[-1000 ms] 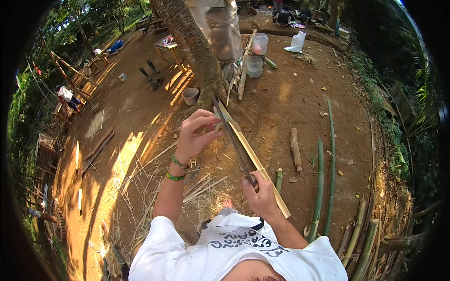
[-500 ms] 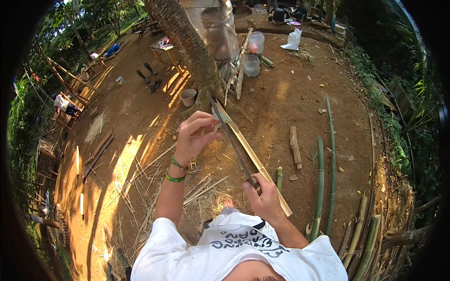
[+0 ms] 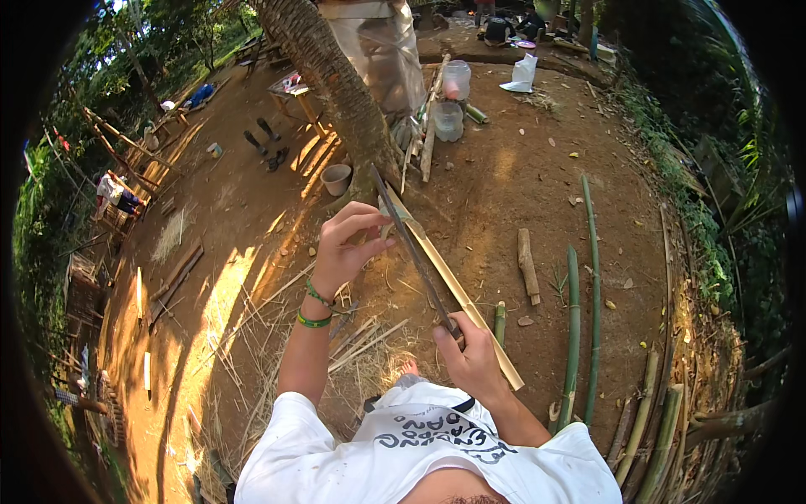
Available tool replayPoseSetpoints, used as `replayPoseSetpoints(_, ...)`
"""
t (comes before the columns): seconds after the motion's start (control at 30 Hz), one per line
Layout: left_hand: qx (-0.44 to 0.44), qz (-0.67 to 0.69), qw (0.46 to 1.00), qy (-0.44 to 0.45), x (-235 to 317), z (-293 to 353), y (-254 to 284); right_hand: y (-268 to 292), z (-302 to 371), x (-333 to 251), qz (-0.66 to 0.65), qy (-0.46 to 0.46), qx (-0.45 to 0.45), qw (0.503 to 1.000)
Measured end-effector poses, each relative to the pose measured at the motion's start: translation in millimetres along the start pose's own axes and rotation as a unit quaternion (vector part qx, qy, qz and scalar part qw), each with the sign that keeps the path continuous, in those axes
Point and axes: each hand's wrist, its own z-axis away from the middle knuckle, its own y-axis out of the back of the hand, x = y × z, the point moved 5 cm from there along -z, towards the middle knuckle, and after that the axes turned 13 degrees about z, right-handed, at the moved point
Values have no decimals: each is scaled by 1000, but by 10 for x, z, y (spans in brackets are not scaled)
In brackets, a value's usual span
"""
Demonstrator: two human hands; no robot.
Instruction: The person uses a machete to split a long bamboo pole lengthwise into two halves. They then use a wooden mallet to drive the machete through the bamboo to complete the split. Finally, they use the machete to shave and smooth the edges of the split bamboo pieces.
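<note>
My right hand (image 3: pixel 470 343) is closed round the handle of a long, dark-bladed machete (image 3: pixel 422 273). Its blade slants away to the upper left, crossing in front of a pale split bamboo strip (image 3: pixel 457 290). Near the strip's far end, my left hand (image 3: pixel 346 245) has its thumb and fingers curled in a pinch, against a greenish part of the bamboo. The blade partly hides that contact. The strip's near end sticks out beside my right forearm.
Green bamboo poles (image 3: pixel 572 336) lie on the dirt to the right, by a short log (image 3: pixel 528 266). Shavings (image 3: pixel 252 370) litter the ground at left. Ahead stand a tree trunk (image 3: pixel 344 80), a bucket (image 3: pixel 336 179) and clear plastic containers (image 3: pixel 449 122). Several people are farther off.
</note>
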Motion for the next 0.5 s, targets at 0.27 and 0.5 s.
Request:
replayPoseSetpoints(0.27,-13,-23,1000,-14,12,-20,-3,-127,43,171,-79,-31,-15,996)
replayPoseSetpoints(0.5,-26,-38,999,5,35,-42,0,-173,177,144,-93,-47,-2,995)
